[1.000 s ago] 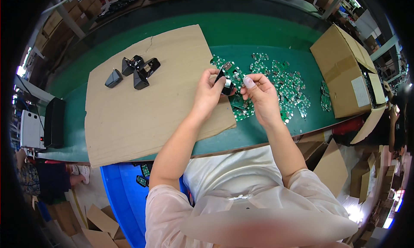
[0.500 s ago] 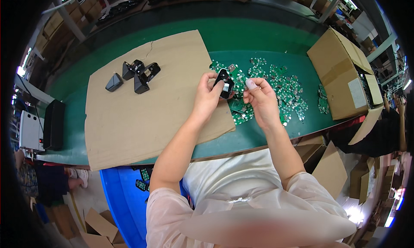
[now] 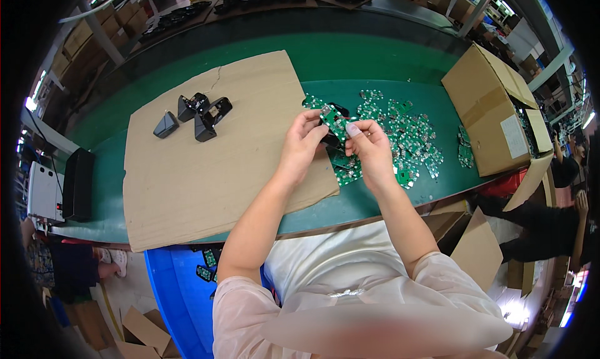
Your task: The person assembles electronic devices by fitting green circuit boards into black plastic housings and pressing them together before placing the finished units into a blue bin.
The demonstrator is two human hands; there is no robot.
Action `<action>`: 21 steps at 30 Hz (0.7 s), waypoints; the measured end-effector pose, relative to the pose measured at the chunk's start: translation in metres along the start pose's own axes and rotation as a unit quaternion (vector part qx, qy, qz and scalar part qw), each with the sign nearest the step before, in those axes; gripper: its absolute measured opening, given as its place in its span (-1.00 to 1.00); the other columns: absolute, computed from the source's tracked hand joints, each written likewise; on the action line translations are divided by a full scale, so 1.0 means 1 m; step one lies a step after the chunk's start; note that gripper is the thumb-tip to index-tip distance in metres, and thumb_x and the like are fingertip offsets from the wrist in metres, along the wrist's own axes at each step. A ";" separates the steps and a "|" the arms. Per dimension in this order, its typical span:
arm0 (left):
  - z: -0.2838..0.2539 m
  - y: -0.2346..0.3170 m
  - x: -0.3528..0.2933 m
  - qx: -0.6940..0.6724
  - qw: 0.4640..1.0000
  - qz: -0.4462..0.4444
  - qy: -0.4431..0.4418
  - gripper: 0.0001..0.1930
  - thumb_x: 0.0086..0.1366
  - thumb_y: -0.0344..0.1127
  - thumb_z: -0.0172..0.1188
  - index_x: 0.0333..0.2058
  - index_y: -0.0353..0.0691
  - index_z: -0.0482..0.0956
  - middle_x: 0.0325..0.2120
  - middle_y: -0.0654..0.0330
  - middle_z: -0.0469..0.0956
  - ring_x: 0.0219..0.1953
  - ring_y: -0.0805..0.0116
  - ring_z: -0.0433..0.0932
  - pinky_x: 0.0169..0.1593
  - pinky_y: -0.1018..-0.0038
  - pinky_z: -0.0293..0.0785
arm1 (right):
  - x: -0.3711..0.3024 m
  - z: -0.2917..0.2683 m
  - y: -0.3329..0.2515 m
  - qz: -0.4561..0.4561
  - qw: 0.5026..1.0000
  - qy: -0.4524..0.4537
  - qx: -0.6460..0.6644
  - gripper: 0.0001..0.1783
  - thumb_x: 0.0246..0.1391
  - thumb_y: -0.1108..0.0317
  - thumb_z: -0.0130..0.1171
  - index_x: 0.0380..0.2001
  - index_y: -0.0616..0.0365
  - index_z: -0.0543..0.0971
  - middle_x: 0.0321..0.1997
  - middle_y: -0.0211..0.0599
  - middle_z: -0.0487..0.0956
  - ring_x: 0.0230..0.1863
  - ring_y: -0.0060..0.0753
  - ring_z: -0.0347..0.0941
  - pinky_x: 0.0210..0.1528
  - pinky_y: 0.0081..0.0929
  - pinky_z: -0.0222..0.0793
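Observation:
My left hand [image 3: 302,143] is closed around a black plastic housing [image 3: 332,138], mostly hidden behind a green circuit board. That circuit board [image 3: 335,123] lies over the housing, its right edge pinched between the thumb and fingers of my right hand [image 3: 371,151]. A thin red wire shows near the board's top. Both hands are above the right edge of a flat cardboard sheet [image 3: 231,171]. Beyond and right of them, many loose green circuit boards [image 3: 412,137] are spread over the green table. Several black plastic housings [image 3: 205,116] rest on the cardboard at the left.
An open cardboard box [image 3: 478,118] stands at the table's right end. A blue bin [image 3: 164,284] below the front edge contains black parts with green boards. Black and white devices [image 3: 78,184] stand at the left. Another person [image 3: 544,228] is at the far right.
The circuit board has come over the black housing, covering its face. My right hand has shifted slightly left and down toward my left hand.

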State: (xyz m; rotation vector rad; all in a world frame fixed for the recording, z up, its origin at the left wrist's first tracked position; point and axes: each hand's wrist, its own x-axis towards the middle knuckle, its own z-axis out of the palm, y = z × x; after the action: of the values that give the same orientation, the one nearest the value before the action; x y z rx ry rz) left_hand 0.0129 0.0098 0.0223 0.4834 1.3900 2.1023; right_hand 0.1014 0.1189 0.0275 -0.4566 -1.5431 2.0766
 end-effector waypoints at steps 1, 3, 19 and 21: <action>0.000 0.000 0.000 -0.038 0.999 0.005 -0.011 -0.73 0.23 -0.38 0.05 -0.11 -0.29 0.29 -0.27 0.17 0.47 -0.30 0.52 0.45 -0.28 0.56 0.41 | 0.001 -0.001 0.001 0.005 1.000 0.001 0.008 -0.88 0.07 0.39 0.11 -0.37 0.18 0.42 -0.51 -0.47 0.42 -0.52 -0.69 0.33 -0.48 -0.72 0.27; 0.000 -0.005 0.001 -0.011 1.000 0.021 -0.006 -0.72 0.23 -0.35 0.06 -0.11 -0.29 0.30 -0.26 0.19 0.46 -0.29 0.52 0.44 -0.29 0.57 0.42 | 0.000 -0.002 0.002 0.010 1.000 0.001 0.015 -0.88 0.07 0.40 0.11 -0.38 0.19 0.41 -0.51 -0.48 0.42 -0.52 -0.71 0.33 -0.48 -0.72 0.28; 0.004 0.003 -0.006 0.038 0.999 0.026 0.011 -0.75 0.20 -0.35 0.09 -0.15 -0.19 0.33 -0.40 0.18 0.40 -0.71 0.54 0.45 -0.73 0.72 0.27 | 0.009 0.003 -0.008 -0.357 0.866 -0.097 -0.336 -0.90 -0.06 0.48 0.17 -0.39 0.19 0.56 -0.37 -0.30 0.42 -0.40 -0.50 0.35 -0.48 -0.62 0.27; 0.002 0.002 -0.005 0.052 0.998 0.015 -0.008 -0.76 0.20 -0.36 0.09 -0.14 -0.16 0.34 -0.34 0.20 0.39 -0.60 0.58 0.46 -0.71 0.73 0.28 | 0.009 0.003 -0.010 -0.344 0.877 -0.089 -0.324 -0.89 -0.07 0.49 0.17 -0.40 0.21 0.53 -0.38 -0.28 0.44 -0.38 -0.42 0.38 -0.47 -0.57 0.29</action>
State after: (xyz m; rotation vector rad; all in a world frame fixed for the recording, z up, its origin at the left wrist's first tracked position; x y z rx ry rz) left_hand 0.0175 0.0070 0.0248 0.5655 1.4968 2.0516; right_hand 0.0937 0.1239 0.0383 0.0853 -2.1085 1.0551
